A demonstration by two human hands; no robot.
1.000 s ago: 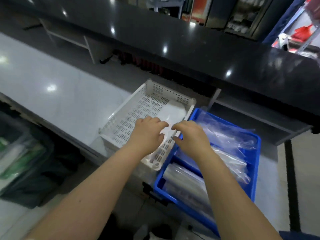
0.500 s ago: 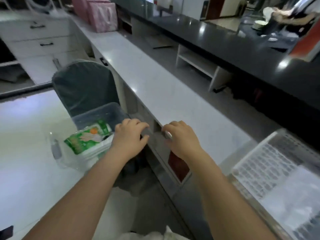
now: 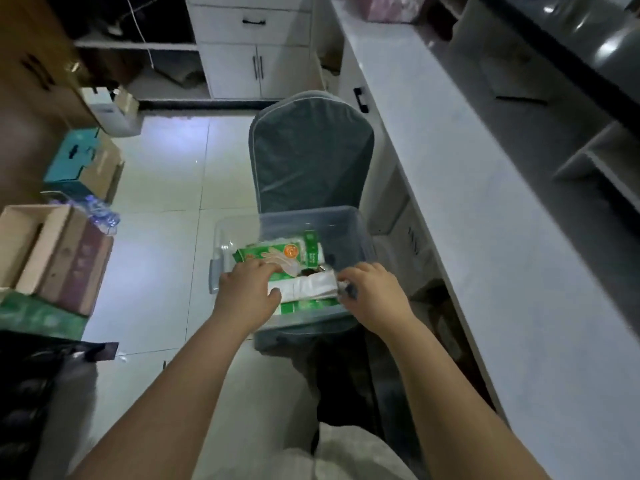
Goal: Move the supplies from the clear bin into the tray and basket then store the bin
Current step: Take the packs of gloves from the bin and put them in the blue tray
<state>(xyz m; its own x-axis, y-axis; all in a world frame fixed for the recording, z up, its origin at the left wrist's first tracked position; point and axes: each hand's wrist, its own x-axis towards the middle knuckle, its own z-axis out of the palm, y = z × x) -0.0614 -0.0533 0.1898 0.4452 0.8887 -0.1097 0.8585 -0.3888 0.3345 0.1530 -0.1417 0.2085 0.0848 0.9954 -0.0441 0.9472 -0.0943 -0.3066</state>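
Observation:
The clear bin [image 3: 358, 237] rests on a chair seat in front of me. Inside lie green packs of gloves [image 3: 277, 253] and, nearer to me, a white packet [image 3: 308, 286]. My left hand [image 3: 246, 294] has its thumb over the left end of the white packet. My right hand [image 3: 375, 296] closes its fingers on the packet's right end. Both hands are inside the bin's near half. The bin's lower contents are hidden under the packs. Neither the tray nor the basket is in view.
The grey chair back [image 3: 311, 157] rises just behind the bin. A long white counter [image 3: 478, 220] runs along the right. Cardboard boxes [image 3: 55, 251] and a teal box [image 3: 74, 161] stand on the tiled floor at left. White cabinets [image 3: 252, 46] stand at the far end.
My view has swung left from the white basket and blue tray to the bin on the chair. Both hands moved from open air down into the bin and onto the white packet.

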